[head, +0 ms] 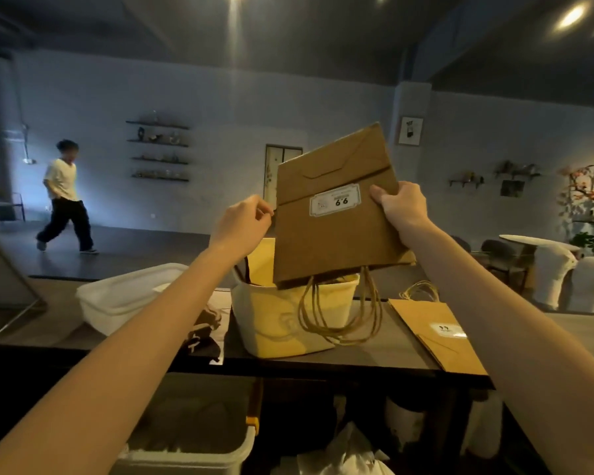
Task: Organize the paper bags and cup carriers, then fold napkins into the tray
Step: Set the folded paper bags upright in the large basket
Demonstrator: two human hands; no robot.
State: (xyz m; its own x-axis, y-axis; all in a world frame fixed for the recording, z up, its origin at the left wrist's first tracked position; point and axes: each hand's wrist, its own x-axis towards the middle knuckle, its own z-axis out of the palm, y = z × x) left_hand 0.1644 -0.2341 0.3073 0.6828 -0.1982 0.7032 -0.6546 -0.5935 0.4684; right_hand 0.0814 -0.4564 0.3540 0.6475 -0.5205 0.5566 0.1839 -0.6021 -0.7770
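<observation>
A flat brown paper bag (330, 231) with a white label hangs upside down above a pale yellow bin (275, 320), its twine handles dangling over the bin's front. My left hand (242, 222) pinches the bag's left edge. My right hand (403, 205) grips its right edge, thumb on the front face. A second flat paper bag (436, 334) lies on the dark counter (374, 354) to the right of the bin. Dark brown folded items (203, 332), possibly cup carriers, lie left of the bin.
A white plastic tub (117, 299) stands on the counter at the left. Below the counter are a grey bin (186, 457) and white bags (340, 454). A person (64, 197) walks across the room beyond. White chairs and a table (546, 265) stand at the right.
</observation>
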